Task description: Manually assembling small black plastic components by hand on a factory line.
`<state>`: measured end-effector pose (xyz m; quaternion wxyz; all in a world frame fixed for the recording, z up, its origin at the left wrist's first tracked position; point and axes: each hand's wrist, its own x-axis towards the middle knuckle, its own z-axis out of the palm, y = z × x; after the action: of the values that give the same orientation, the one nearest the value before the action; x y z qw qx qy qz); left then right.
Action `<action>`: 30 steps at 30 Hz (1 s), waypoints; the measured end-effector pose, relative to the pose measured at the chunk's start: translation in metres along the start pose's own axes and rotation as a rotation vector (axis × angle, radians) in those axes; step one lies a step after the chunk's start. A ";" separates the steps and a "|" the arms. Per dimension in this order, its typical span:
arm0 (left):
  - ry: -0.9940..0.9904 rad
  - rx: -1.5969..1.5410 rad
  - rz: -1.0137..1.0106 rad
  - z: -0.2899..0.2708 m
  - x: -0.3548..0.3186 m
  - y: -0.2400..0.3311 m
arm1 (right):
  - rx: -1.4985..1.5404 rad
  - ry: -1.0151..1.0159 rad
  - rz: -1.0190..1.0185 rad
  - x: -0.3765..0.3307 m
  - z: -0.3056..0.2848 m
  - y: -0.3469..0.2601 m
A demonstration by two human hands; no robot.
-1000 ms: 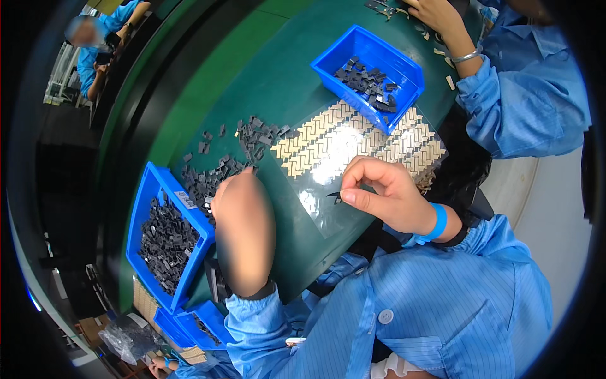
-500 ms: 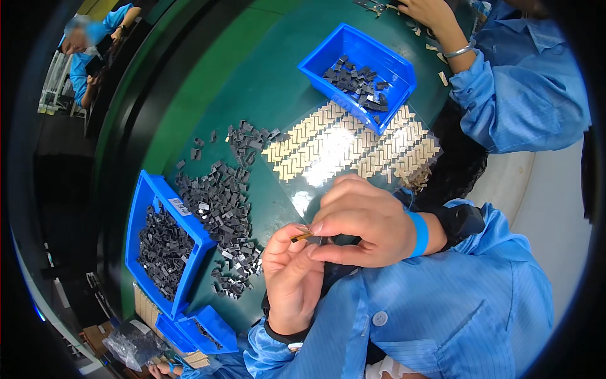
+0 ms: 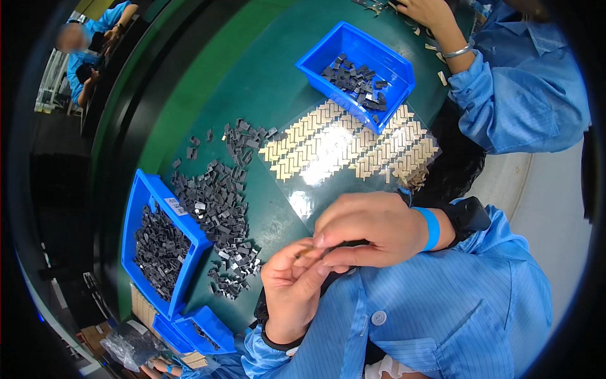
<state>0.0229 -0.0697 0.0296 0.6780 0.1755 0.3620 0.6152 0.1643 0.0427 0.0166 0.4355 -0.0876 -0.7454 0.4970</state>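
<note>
My left hand is closed, with a small thin amber strip pinched at its fingertips. The strip is mostly covered by fingers. My right hand, a blue band at its wrist, meets the left one, its thumb and index finger bent together beside the strip. What lies between those right fingertips is hidden. Just beyond my hands is a clear sheet carrying rows of small cream-coloured pieces in a zigzag pattern. Left of my hands, many small dark grey blocks lie heaped on the green table.
A blue bin with dark blocks overlaps the sheet's far edge. At left stands a fuller blue bin, with a smaller blue bin nearer me. A co-worker's arm reaches in at upper right, near scattered cream scraps.
Both hands have shifted slightly, the right one lower and to the right. More of the amber strip is now covered by fingers. The view has moved a little.
</note>
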 end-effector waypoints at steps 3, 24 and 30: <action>0.061 -0.017 0.104 0.002 -0.002 -0.003 | 0.105 0.128 0.074 0.003 0.001 -0.002; 0.219 0.327 0.356 0.004 0.002 -0.012 | 0.532 0.237 0.381 -0.012 0.025 0.004; 0.225 0.315 0.353 0.004 0.003 -0.011 | 0.517 0.238 0.382 -0.011 0.025 0.004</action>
<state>0.0338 -0.0681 0.0238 0.4800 0.2700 0.4901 0.6756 0.1513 0.0216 0.0042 0.4265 -0.1696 -0.5087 0.7284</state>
